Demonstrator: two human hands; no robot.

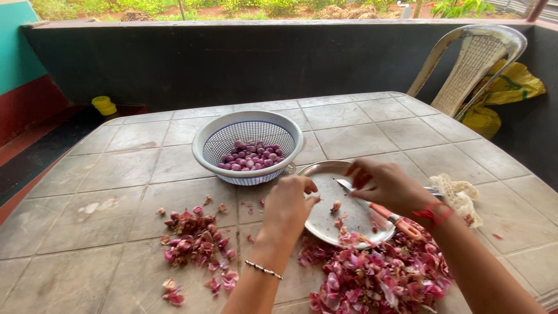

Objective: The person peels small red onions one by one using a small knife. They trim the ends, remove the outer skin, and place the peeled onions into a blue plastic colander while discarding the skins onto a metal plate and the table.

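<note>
My left hand hovers over the near-left rim of a round steel plate, fingers pinched on a small shallot piece. My right hand is over the plate's right side; an orange-handled knife runs beneath it, its blade pointing left across the plate, and whether the hand grips it is unclear. A small shallot bit lies on the plate. Behind the plate stands a white-and-blue colander holding several peeled purple shallots.
Pink-purple shallot skins lie in a big heap at the near right and a smaller scatter at left on the tiled table. A mesh cloth lies at right. A plastic chair stands behind, against a dark wall.
</note>
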